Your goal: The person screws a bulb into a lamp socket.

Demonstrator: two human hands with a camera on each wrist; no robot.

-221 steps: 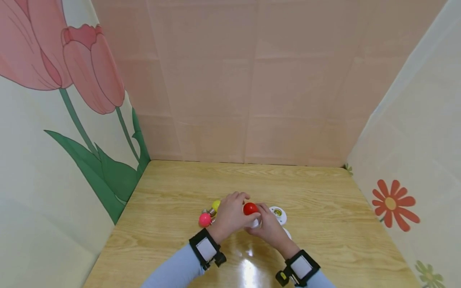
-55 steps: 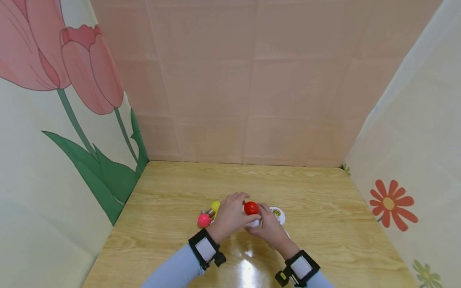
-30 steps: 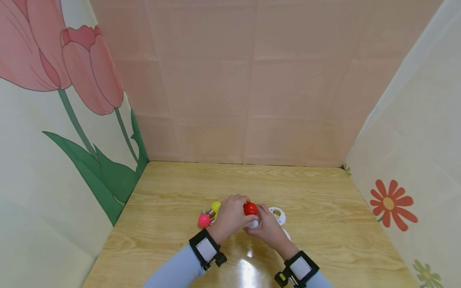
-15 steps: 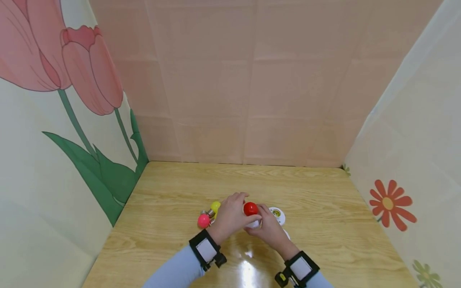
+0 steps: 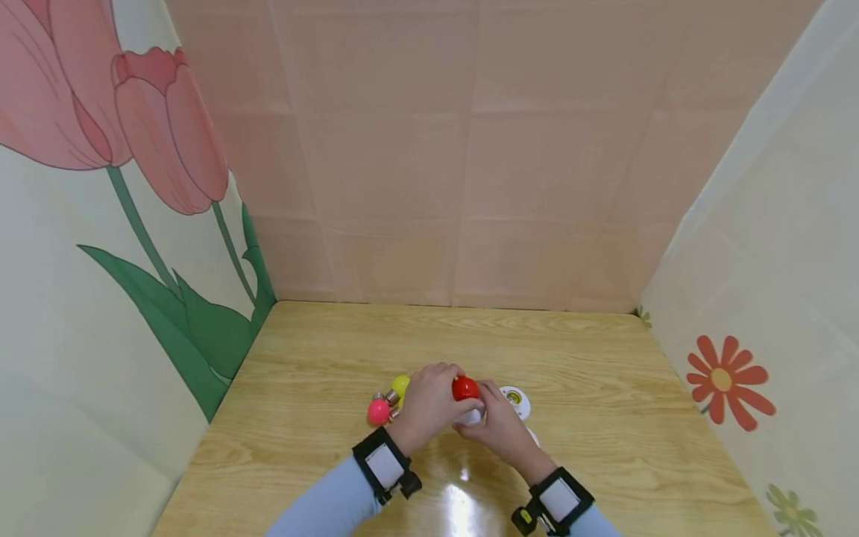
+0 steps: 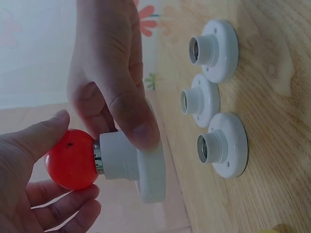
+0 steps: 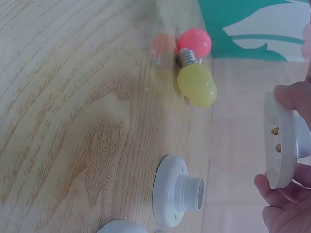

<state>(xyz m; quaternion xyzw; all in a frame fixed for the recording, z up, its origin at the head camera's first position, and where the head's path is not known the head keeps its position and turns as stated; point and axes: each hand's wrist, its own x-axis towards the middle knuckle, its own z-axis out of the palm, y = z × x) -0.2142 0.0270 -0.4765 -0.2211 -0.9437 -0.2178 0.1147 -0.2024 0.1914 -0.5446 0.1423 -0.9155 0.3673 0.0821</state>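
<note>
Above the wooden table, my left hand (image 5: 429, 403) holds a red light bulb (image 6: 73, 160) by its round glass, thumb on one side and fingertips on the other. My right hand (image 5: 503, 425) grips a white lamp socket (image 6: 116, 155) by its round base. The bulb's metal cap sits partly inside the socket's collar, and a strip of its thread still shows. In the right wrist view the socket's underside faces the camera, with two brass screws (image 7: 277, 140) visible. The left hand is out of that view.
Three more white sockets (image 6: 227, 145) stand on the table (image 5: 577, 358), partly behind the right hand in the head view. To the left lie a pink bulb (image 5: 379, 412) and yellow bulbs (image 7: 197, 85) close together. Printed cloth walls enclose the table's back and sides.
The left hand's fingers shift back and forth around the red bulb, lifting and closing in again. Bulb and socket stay together in nearly the same spot; the right hand keeps its grip.
</note>
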